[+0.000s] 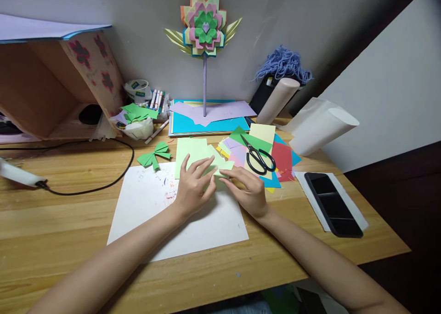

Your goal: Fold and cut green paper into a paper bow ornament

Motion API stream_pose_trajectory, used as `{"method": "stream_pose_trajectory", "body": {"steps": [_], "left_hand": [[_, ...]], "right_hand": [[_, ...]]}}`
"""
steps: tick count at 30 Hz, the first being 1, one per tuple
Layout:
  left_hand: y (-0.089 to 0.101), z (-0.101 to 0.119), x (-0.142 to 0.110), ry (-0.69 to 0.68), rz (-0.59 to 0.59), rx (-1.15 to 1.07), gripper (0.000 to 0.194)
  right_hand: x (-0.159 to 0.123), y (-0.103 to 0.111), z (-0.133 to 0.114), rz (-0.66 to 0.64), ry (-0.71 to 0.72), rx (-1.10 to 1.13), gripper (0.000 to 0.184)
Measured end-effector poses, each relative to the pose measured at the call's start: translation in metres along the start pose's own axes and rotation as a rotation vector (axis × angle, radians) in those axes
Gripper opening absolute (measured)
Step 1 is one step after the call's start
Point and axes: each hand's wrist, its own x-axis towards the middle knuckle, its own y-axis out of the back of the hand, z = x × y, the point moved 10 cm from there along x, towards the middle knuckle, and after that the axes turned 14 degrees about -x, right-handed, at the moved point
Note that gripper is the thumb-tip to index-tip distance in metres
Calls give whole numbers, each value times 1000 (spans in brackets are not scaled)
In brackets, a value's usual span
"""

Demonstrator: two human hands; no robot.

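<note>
Pale green folded paper (227, 167): lying right at the grip, between both hands' fingertips, long axis running crosswise, right end angling slightly away. Right hand (251, 192): pinching the near edge between thumb and fingers, sitting nearer the right end. Left hand (193, 188): spreading open, fingers reaching over the left part, not closing on anything. Light green sheets (188, 152): lying beyond and left of the grip. White sheet (203, 231): stretching toward the near side of the grip. Scissors (254, 152): resting on coloured scraps (281, 155), right of the grip. Green bow (155, 157): lying farther left.
</note>
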Motion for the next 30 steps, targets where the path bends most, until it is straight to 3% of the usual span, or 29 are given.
{"method": "stream_pose_trajectory", "body": {"steps": [11, 22, 30], "left_hand": [[1, 1, 0, -19, 21, 1, 24], [-1, 5, 1, -24, 8, -5, 30], [-4, -8, 0, 68, -53, -165, 39]], "right_hand": [[-2, -5, 7, 13, -11, 36, 27], [0, 11, 1, 153, 12, -31, 19], [7, 3, 33, 52, -223, 130, 8]]}}
